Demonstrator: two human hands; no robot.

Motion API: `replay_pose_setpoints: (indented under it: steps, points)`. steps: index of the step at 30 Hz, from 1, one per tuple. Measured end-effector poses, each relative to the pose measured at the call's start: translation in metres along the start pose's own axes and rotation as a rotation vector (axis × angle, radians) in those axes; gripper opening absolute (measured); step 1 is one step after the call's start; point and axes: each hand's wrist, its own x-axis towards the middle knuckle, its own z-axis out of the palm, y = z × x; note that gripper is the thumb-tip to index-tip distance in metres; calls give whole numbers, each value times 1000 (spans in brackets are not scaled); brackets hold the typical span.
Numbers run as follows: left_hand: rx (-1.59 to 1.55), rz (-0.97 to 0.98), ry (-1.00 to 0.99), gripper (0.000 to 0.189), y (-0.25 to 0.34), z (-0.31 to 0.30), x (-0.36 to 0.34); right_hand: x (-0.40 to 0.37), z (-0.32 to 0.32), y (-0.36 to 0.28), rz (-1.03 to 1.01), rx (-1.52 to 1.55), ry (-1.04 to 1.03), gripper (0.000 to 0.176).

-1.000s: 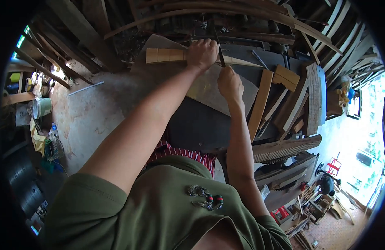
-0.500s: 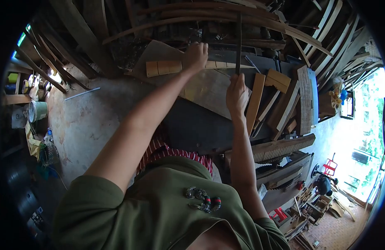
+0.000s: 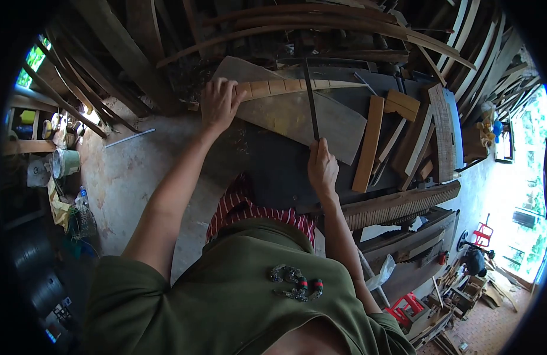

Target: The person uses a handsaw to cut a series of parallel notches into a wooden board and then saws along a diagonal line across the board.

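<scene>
A pale, tapering wooden strip [image 3: 277, 87] with dark cross lines lies over a broad flat board [image 3: 285, 115]. My left hand [image 3: 219, 105] is at the strip's left end, its curled fingers covering that end. In my right hand [image 3: 323, 168], closed around its near end, is a long thin dark bar [image 3: 312, 105]. The bar points away from me and crosses over the strip; whether it touches the strip cannot be made out. Both boards rest on a dark worktable [image 3: 273, 168].
Right of the board lie a brown wooden bar [image 3: 368, 145], a notched wood block [image 3: 402, 105] and more offcuts. Curved timbers [image 3: 321, 22] are stacked behind. A bucket [image 3: 66, 163] stands at the left; a ridged wooden piece [image 3: 398, 204] sits along the table's near right side.
My left hand has moved left from above the strip's middle to its left end. My right hand has come nearer to me with the dark bar, which now tilts left.
</scene>
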Motion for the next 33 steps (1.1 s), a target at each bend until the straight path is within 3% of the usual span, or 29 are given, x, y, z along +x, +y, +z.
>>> replay_pose_setpoints:
  steps: [10, 16, 26, 33]
  points:
    - [-228, -26, -18, 40, 55, 23, -10, -25, 7, -15, -99, -46, 16, 20]
    - [-228, 124, 1, 42, 51, 18, -13, -30, 10, -16, -97, -63, -7, 20]
    - [-154, 68, -90, 39, 39, 26, 4, -13, 17, -21, -175, -134, 27, 18]
    - [-61, -167, -156, 28, 63, 43, 23, -15, 26, -25, -165, -157, 3, 13]
